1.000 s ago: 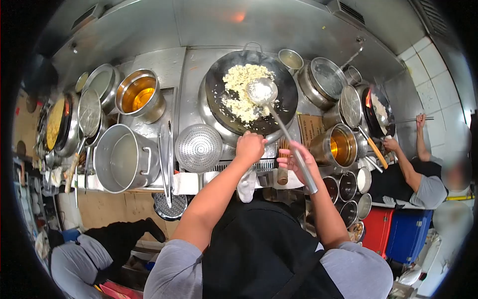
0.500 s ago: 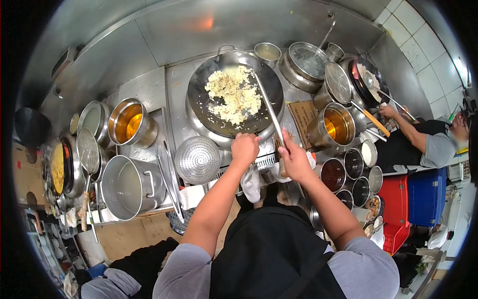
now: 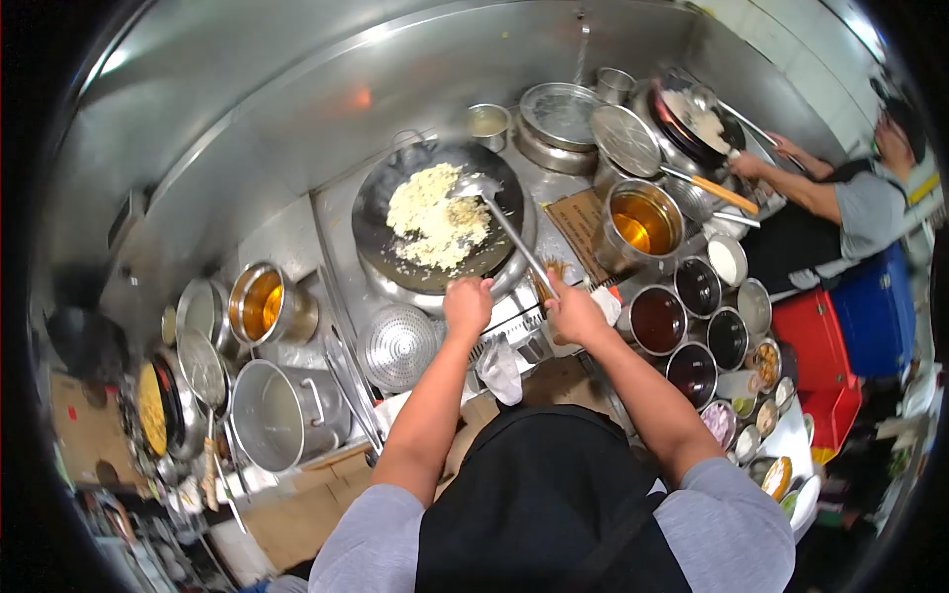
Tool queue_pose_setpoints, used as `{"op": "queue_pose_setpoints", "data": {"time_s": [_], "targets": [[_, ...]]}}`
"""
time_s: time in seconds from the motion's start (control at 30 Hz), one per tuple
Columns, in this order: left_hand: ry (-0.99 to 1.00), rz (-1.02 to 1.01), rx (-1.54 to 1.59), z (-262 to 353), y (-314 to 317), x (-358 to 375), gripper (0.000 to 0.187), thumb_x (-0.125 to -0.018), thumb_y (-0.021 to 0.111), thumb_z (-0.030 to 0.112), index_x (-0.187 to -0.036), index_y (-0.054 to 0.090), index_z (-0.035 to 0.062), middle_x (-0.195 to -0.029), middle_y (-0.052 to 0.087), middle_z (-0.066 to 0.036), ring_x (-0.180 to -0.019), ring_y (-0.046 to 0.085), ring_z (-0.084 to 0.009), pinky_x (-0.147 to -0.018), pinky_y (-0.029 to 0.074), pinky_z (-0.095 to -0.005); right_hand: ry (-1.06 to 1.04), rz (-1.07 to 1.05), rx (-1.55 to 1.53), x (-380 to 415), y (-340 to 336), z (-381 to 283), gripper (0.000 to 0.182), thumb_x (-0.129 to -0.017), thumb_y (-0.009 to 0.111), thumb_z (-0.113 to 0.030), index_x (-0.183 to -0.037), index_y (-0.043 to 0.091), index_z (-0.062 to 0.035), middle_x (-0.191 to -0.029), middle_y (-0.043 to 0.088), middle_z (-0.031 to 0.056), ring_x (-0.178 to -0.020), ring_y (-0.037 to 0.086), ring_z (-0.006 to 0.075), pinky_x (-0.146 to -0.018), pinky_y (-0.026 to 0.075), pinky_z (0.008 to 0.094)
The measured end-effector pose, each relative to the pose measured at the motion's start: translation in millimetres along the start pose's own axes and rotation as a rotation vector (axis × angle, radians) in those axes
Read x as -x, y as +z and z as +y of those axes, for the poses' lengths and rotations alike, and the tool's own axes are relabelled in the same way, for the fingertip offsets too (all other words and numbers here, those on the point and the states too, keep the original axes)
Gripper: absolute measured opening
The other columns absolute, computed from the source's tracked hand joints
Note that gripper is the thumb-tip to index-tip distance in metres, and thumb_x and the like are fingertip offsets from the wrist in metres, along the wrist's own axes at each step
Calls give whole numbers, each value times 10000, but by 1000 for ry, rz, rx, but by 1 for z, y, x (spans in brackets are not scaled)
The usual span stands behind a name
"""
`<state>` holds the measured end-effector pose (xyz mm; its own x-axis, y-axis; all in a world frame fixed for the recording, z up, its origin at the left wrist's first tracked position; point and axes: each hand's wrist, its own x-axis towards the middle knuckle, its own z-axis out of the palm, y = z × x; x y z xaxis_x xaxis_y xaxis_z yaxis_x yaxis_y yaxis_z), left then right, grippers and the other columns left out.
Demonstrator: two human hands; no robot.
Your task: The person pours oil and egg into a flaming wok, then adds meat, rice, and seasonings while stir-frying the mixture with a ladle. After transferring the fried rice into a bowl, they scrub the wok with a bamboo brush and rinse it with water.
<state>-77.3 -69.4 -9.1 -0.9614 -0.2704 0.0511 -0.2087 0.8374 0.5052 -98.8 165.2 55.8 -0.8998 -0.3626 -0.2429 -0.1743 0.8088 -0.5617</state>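
Note:
A dark wok (image 3: 373, 222) sits on the burner in front of me, holding a loose pile of pale yellow food (image 3: 435, 222) that looks like egg fried rice. My left hand (image 3: 469, 308) is closed in a fist at the wok's near edge, where the grip itself is hidden under the fingers. A long metal ladle (image 3: 516, 237) slants across the wok's right side, its head at the food. The ladle's handle end is wrapped in my right hand (image 3: 575, 316). Below the left hand hangs a white cloth (image 3: 500, 372).
A perforated skimmer (image 3: 398, 346) and a deep pot (image 3: 272, 415) stand to the left. Pots of amber liquid flank the wok, one (image 3: 641, 222) on the right. Several sauce containers (image 3: 659, 319) stand near my right arm. A co-worker (image 3: 830, 198) handles another wok (image 3: 732, 128).
My view has shifted and tilted. The ladle's head shows more clearly now, at the right side of the food. Both hands keep their grips.

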Motion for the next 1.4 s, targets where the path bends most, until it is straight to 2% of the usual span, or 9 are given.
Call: {"op": "queue_pose_setpoints", "data": {"time_s": [0.13,0.2,0.3,0.4,0.47,0.67,1.0,1.3,1.4], "targets": [[-16,322,-110,30,-11,31,470,-933,748,323,-1341,684,99,-1295,603,-153,-1253,519,-394,-1020,411,-574,-127,136,-559,69,23,35,671,-1024,647,-157,-1633,384,-59,-1226,706,304,-1126,731,349,-1009,539,428],[161,286,-15,39,-10,65,465,-932,752,269,-1359,672,105,-1251,618,-149,-1206,547,-375,-1012,423,-536,-120,39,-908,126,26,50,629,-1038,646,-103,-1600,400,38,-1457,611,132,-1312,584,199,-1143,434,332],[326,-235,313,55,17,97,350,-948,748,219,-1249,716,42,-1019,707,-147,-955,675,-320,-867,528,-443,-11,-91,-1299,219,-2,57,622,-1054,652,-90,-1617,388,-59,-926,558,-42,-690,470,26,-583,384,217],[358,-727,491,104,35,141,240,-970,737,161,-1152,734,4,-997,748,-159,-905,741,-255,-831,570,-363,110,-79,-1418,316,-10,69,618,-1062,640,-85,-1620,377,-42,-922,591,-51,-713,505,42,-655,446,228],[608,-903,398,157,38,186,219,-969,735,124,-1153,733,5,-1006,744,-159,-878,737,-263,-826,570,-355,89,340,-1259,404,46,92,525,-1040,672,-102,-1522,482,-14,-912,630,-38,-752,547,55,-744,490,253],[976,-1150,340,220,69,285,225,-968,716,98,-1174,734,10,-1023,741,-157,-910,734,-245,-841,577,-354,374,698,-912,554,94,54,230,-983,722,-170,-1142,616,-41,-934,667,58,-866,633,170,-810,506,340],[920,-1883,121,253,108,514,263,-1018,691,192,-1197,727,3,-1020,746,-71,-897,687,-148,-841,558,-305,757,1176,-1070,709,219,-39,180,-976,715,-191,-1069,615,-73,-906,617,53,-836,568,145,-794,486,324],[1321,-1432,274,297,165,756,511,-985,741,380,-1284,639,-22,-1006,734,-124,-892,701,-221,-818,556,-351,1182,1772,-1037,742,285,-133,133,-952,739,-109,-1007,632,-54,-840,568,-6,-804,516,91,-740,458,278],[1193,-1956,4,303,183,791,570,-980,749,379,-1357,584,-16,-988,745,-106,-940,708,-244,-865,549,-371,1232,1813,-1088,746,300,-158,136,-945,750,-111,-994,639,-51,-812,559,-10,-773,508,93,-707,445,276]]}}
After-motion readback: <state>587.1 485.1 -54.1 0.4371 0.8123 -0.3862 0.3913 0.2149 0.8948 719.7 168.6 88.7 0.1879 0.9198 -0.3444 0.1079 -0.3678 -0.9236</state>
